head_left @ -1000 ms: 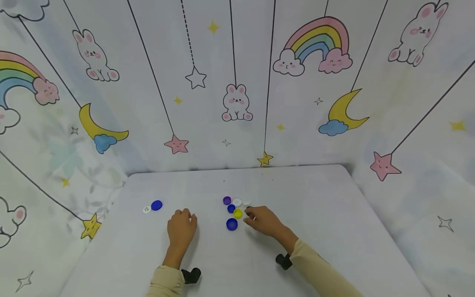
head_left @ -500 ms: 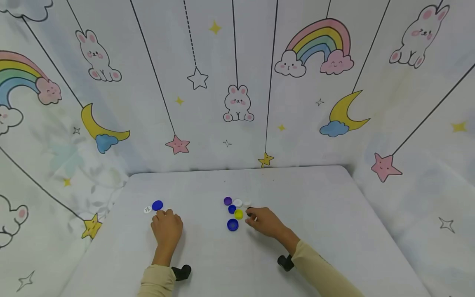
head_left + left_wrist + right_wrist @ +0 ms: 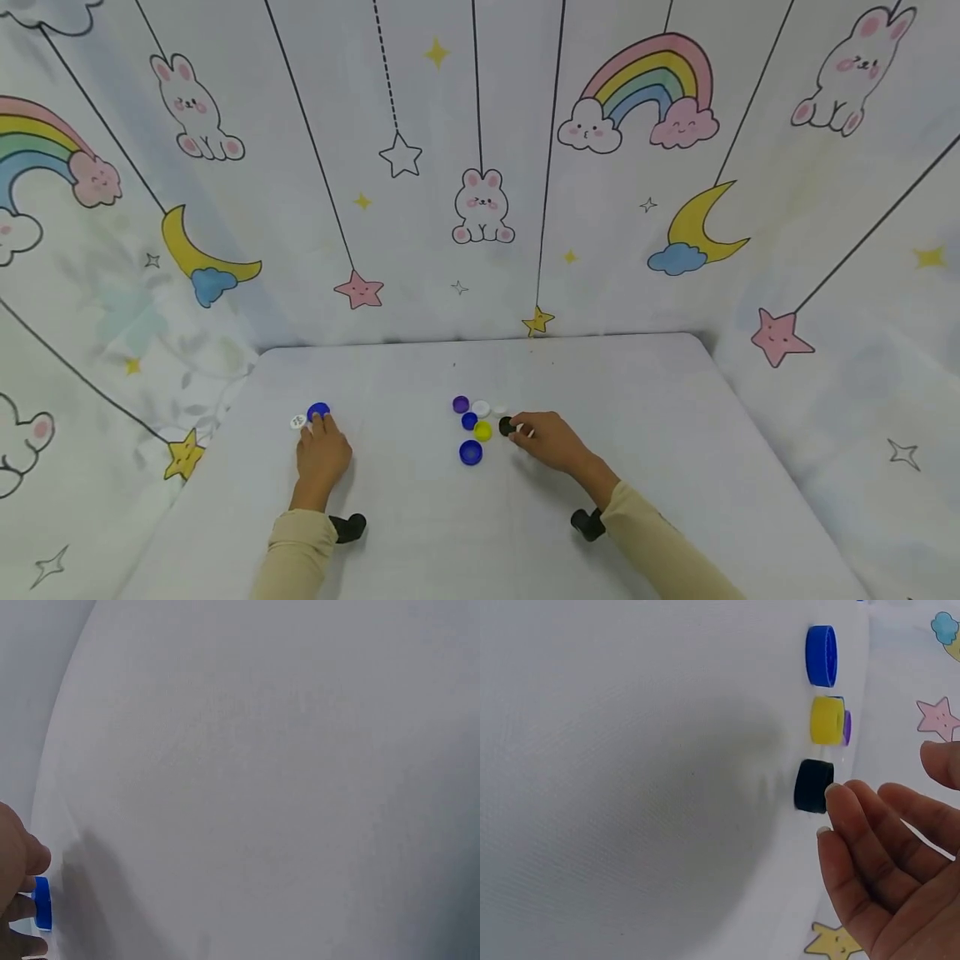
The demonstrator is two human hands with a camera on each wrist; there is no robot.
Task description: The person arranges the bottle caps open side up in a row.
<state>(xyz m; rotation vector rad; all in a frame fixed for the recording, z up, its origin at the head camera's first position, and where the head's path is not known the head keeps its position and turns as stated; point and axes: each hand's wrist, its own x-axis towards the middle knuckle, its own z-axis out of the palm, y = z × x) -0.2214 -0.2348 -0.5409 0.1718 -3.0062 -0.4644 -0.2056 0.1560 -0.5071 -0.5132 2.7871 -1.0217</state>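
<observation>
In the head view my left hand (image 3: 324,454) has its fingertips on a blue bottle cap (image 3: 318,410), beside a small white disc (image 3: 297,422) with dark marks. The left wrist view shows the same blue cap (image 3: 43,904) edge-on at the fingers, the thumb apart from it. My right hand (image 3: 553,440) is at a black bottle cap (image 3: 506,427). Seen from the right wrist, its fingers are loosely bent, one fingertip at the rim of the black cap (image 3: 814,786), the thumb well away. Left of it cluster yellow (image 3: 482,430), blue (image 3: 469,421), purple (image 3: 461,404) and white (image 3: 480,408) caps.
A larger blue cap (image 3: 471,452) lies at the near side of the cluster. A pale, faint cap (image 3: 498,411) is behind the black one. The white table (image 3: 420,533) meets a printed cloth backdrop (image 3: 420,233) along its far edge.
My left hand has moved left and forward from the table's middle onto the blue cap. The right hand has shifted slightly right, and more of the black cap shows.
</observation>
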